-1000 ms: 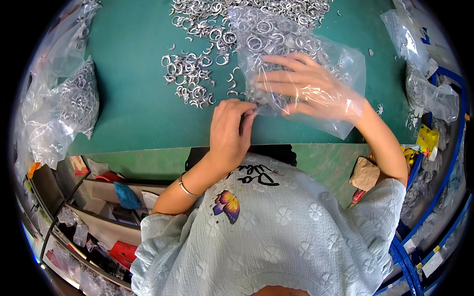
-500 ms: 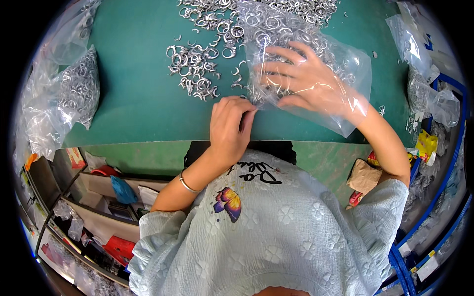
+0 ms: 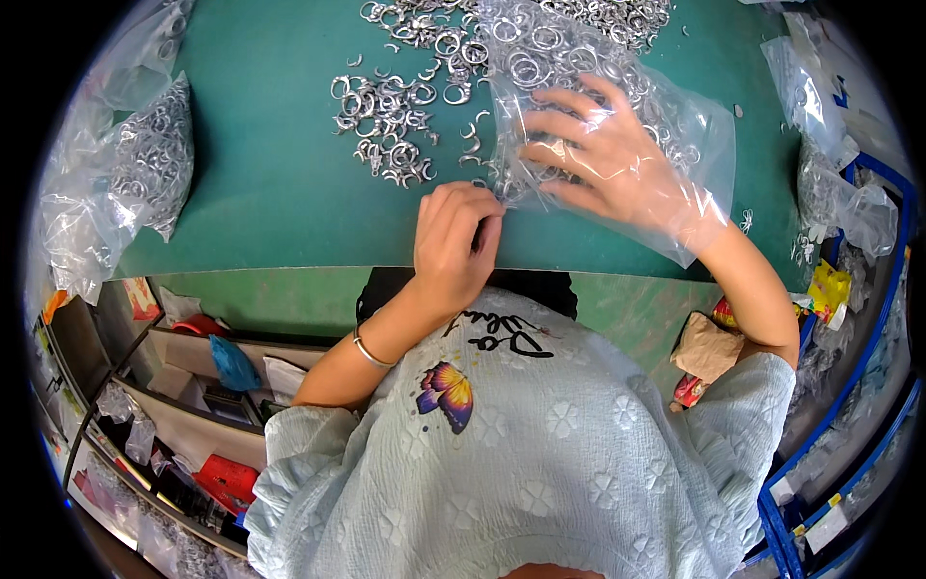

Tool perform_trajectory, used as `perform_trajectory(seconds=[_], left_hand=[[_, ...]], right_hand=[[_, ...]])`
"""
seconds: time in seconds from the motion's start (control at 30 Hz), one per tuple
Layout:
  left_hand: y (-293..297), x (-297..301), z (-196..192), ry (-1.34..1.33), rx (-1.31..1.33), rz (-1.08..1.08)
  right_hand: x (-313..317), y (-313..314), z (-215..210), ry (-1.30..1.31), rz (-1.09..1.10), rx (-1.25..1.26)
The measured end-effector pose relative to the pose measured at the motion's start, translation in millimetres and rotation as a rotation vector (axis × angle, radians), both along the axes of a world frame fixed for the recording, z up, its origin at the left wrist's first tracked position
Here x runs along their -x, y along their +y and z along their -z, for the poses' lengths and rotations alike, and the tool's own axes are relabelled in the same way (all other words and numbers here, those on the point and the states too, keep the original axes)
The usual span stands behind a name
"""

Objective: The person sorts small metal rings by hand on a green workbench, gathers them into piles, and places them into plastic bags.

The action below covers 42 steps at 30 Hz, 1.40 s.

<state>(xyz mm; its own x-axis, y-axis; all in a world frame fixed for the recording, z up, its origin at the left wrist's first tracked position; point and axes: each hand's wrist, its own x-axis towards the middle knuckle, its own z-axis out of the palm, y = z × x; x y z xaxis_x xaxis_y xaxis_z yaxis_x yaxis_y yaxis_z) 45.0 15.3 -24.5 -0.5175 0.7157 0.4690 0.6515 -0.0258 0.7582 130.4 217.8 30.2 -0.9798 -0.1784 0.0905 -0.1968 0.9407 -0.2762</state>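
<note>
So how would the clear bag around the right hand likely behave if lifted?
The clear bag would likely flop, since it looks thin and wrinkled. It may sag at its far end, where silvery rings crowd; those look loose, so they could slide inside.

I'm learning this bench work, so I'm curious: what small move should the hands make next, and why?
Perhaps close the right hand gently around a few rings in the clear bag: that hand looks to be inside the plastic, fingers spread over the rings, while the left hand seems to pinch the bag's near corner, which should help steady it.
</note>
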Motion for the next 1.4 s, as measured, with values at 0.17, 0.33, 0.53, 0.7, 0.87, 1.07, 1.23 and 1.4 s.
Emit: perform_trajectory(seconds=[0.17,0.33,0.53,0.7,0.87,1.07,1.23,1.4], left_hand=[[-1.3,-0.1,1.3,0.008,-0.011,-0.01],[-0.4,0.4,1.8,-0.001,-0.029,0.002],[0.2,-0.4,0.6,-0.001,-0.018,0.001],[0.3,-1.1,0.8,-0.007,-0.004,-0.003],[1.0,-1.1,0.0,0.0,0.002,0.005],[0.5,-0.5,-0.9,0.022,0.016,0.008],[1.0,-1.3,-1.2,0.025,0.02,0.01],[0.7,-0.9,0.1,0.024,0.02,0.009]], right_hand=[[2.9,10.4,-10.4,0.018,0.094,-0.054],[-2.3,16.7,-11.3,0.083,0.186,-0.006],[-12.0,26.6,-16.0,0.059,0.359,0.102],[-20.6,32.4,-15.6,0.086,0.415,0.182],[-6.8,20.4,-16.1,0.111,0.285,0.287],[2.2,15.6,-10.3,0.006,0.008,0.035],[3.3,9.3,-3.2,0.036,0.074,-0.073],[3.9,19.5,-9.9,0.03,0.188,0.092]])
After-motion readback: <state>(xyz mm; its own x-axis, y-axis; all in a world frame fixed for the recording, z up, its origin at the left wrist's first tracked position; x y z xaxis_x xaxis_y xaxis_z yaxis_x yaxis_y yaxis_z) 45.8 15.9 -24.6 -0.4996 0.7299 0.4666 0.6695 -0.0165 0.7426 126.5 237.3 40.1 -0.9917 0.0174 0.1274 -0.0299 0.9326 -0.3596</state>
